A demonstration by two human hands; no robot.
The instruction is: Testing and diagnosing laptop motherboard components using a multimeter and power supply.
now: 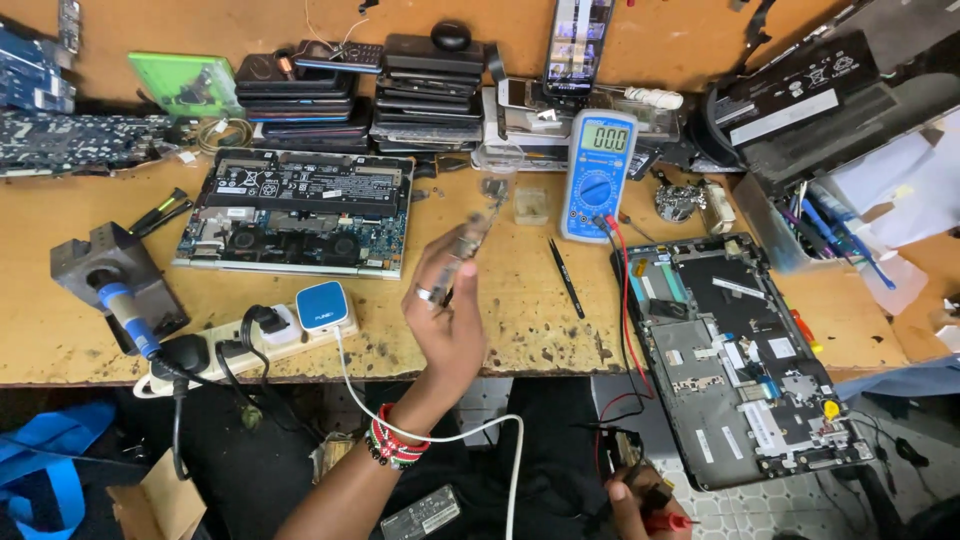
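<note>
Head view, looking down on a scarred wooden bench (pixel 520 320). The left hand (pixel 445 310), ringed and with a beaded band at the wrist, is raised over the bench centre with its fingers closed around a small blurred part (pixel 468 240), which points towards 1 o'clock; what the part is cannot be told. The right hand (pixel 630 495), at the frame's 5 o'clock below the bench edge, grips the red and black probes (pixel 655 505), fingers curled about them. Their leads (pixel 622 300) run up towards 12 o'clock to the blue multimeter (pixel 598 175), which lies flat on the bench just past 12 o'clock of the left hand.

At 10 o'clock of the left hand lies an opened laptop (pixel 295 210), its battery and board exposed. At 3 o'clock lies a second opened chassis (pixel 740 360), overhanging the bench edge. Between the multimeter and the left hand rests a black tweezer (pixel 566 278), lying apart from both. At 8 o'clock of the left hand a power strip (pixel 250 340) carries a blue-and-white adapter (pixel 322 305); its white cable (pixel 440 435) passes beneath the left wrist. A grey block with a blue-handled tool (pixel 115 285) stands at 9 o'clock. Stacked phones and drives (pixel 400 85) line the rear edge at 12 o'clock.
</note>
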